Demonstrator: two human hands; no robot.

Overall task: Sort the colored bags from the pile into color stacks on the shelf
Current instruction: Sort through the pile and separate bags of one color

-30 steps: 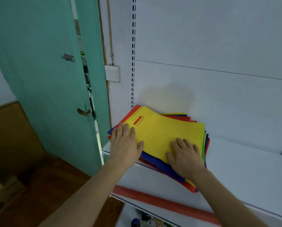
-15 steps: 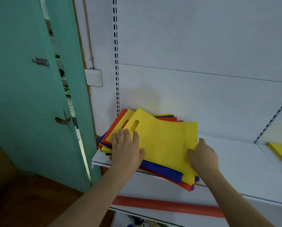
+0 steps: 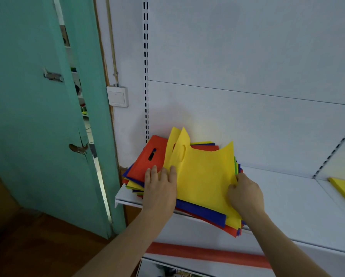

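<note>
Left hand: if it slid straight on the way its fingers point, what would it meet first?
The left hand points up the pile toward the wall. It would likely meet the lifted yellow bags first, or the red bag beside them; depth is unclear.

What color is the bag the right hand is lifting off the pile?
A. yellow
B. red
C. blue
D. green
A. The right hand pinches the edge of the yellow bag, which curls up off the pile, while the left hand lies flat at the bag's other edge.
</note>
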